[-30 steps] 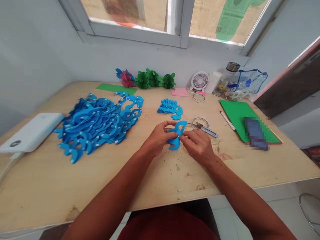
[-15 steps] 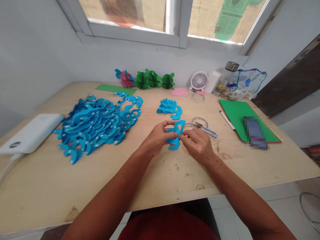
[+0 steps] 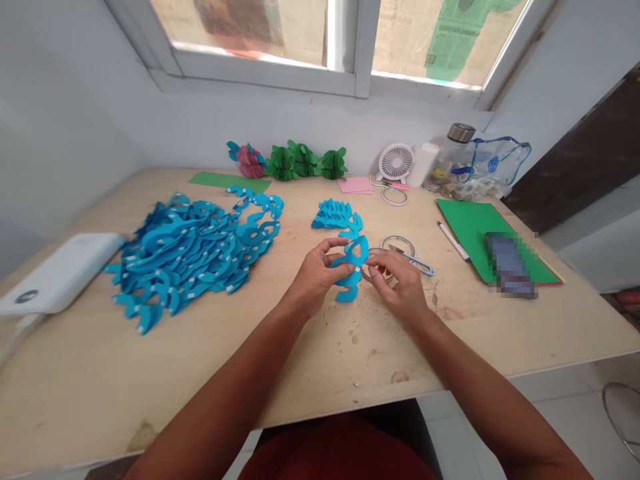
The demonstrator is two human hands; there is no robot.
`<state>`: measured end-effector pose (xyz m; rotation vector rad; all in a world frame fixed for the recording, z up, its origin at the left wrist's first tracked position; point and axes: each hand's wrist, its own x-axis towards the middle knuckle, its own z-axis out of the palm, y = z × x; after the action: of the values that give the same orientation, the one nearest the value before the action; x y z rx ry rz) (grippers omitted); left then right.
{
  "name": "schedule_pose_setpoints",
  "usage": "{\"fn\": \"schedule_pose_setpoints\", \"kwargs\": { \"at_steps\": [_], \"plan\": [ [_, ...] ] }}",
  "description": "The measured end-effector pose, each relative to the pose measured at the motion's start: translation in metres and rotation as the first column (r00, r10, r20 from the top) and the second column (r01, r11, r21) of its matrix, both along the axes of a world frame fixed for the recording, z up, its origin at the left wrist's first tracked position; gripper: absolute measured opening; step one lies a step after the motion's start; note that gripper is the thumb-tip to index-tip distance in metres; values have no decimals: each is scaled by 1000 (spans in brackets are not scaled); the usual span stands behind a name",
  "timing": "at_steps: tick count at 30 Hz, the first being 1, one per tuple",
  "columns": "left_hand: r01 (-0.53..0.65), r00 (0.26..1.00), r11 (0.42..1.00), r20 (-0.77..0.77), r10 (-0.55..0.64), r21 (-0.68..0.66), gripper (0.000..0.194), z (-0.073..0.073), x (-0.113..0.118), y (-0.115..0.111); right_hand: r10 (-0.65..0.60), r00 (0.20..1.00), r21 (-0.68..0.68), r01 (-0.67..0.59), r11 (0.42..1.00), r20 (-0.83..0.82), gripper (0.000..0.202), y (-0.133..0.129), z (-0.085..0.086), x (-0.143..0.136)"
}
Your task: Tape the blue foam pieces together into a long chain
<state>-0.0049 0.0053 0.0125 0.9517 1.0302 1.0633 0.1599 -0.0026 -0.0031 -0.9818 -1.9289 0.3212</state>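
Note:
My left hand (image 3: 323, 273) pinches a chain of curved blue paper pieces (image 3: 359, 251), with a small white patch showing where two pieces meet. Just right of the paper is my right hand (image 3: 397, 283), its fingers curled near the paper's edge; whether they hold anything is too small to tell. Tape rolls (image 3: 398, 245) lie partly behind this hand, beside blue-handled scissors (image 3: 419, 262). Beyond the hands sits a small stack of folded blue paper (image 3: 333, 215). A large heap of blue paper pieces with white patches (image 3: 195, 247) lies to the left.
A white power bank (image 3: 63, 273) lies at the left. Along the wall stand green paper figures (image 3: 305, 160), a small fan (image 3: 396, 163) and a bottle (image 3: 450, 157). Green sheets (image 3: 465, 227), a pen (image 3: 453, 241) and a blurred phone (image 3: 510, 263) are at the right.
My right hand has drawn slightly away to the right from the blue paper, uncovering the white patch and part of a tape roll. My left hand still grips the paper. The view has shifted slightly.

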Motion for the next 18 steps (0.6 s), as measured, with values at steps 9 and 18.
{"fn": "schedule_pose_setpoints", "kwargs": {
  "at_steps": [9,18],
  "plan": [
    [-74,997,996,6,74,49,54,1,11,-5,-49,975,-456,-56,888,-216,12,3,-7,-3],
    [-68,993,988,-85,80,137,52,-5,15,-5,-77,941,-569,-133,811,-329,12,8,-12,-1]
  ]
}}
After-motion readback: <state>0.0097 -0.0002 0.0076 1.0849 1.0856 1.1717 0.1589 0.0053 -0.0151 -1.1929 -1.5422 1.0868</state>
